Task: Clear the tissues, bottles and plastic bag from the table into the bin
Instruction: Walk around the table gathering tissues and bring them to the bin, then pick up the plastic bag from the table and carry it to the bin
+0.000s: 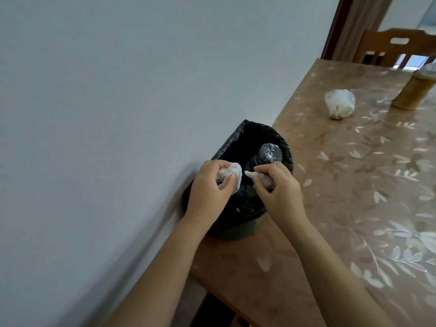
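Both my hands hover over the bin [259, 131], a green pail lined with a black bag, standing between the wall and the table. My left hand [210, 187] is shut on a crumpled white tissue [234, 175]. My right hand [280, 187] pinches a second white tissue [251, 173] just beside it. Inside the bin a clear plastic bottle [271, 153] stands bottom up. On the table [354, 208] further back lies a knotted white plastic bag [339, 103].
The table has a brown cloth with a pale leaf pattern. A tan cylindrical container with a clear top [412, 90] stands at the far right. A wooden chair [398, 50] is behind the table. A grey wall [118, 90] fills the left.
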Available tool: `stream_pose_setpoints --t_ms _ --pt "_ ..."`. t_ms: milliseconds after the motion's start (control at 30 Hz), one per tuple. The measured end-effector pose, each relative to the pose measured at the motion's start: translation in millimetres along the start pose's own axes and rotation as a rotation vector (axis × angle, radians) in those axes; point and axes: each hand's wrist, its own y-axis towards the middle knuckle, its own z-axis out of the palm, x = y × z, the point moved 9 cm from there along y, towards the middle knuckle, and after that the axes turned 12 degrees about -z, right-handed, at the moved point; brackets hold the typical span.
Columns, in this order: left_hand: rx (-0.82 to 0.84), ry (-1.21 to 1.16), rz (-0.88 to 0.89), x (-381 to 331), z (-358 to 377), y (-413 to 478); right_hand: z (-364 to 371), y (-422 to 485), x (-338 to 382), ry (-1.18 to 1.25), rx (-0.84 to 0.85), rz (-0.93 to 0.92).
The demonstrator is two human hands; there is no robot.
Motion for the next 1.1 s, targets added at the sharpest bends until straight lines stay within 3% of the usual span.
stream_pose_setpoints --t_ms 167,667,1100 --pt "0.060 0.126 0.073 6 9 -1 10 -4 2 -0.048 0.044 -0.040" --pt "-0.082 0.384 0.312 -17 -23 -71 -10 -57 45 -0.294 0.057 -0.051" --pt "0.285 0.265 0.492 -35 37 -172 -77 -194 76 -0.598 0.077 0.324"
